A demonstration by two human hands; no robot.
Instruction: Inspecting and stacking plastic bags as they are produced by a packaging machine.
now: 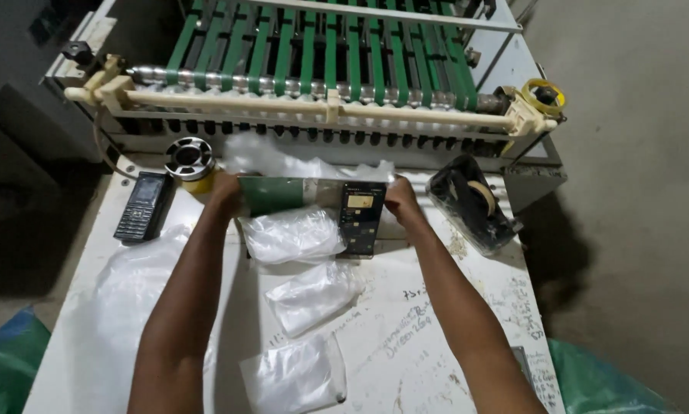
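Head view: green-ended flat bundle point(314, 195) between left hand point(223, 192) and right hand point(400, 201), each grip clamped on an end.

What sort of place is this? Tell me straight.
Likely a small plastic-bag workshop: a machine with green conveyor belts, stacks of clear plastic bags on a scribbled white worktable, and a tape dispenser.

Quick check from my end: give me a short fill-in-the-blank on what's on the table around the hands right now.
1. The left hand and right hand grip the two ends of a ____ coloured board.
2. The black mobile phone lies to the ____ of the left hand.
3. The stacks of clear plastic bags lie on a ____ table.
4. The black tape dispenser sits beside the ____ hand.

Missing words: green; left; white; right
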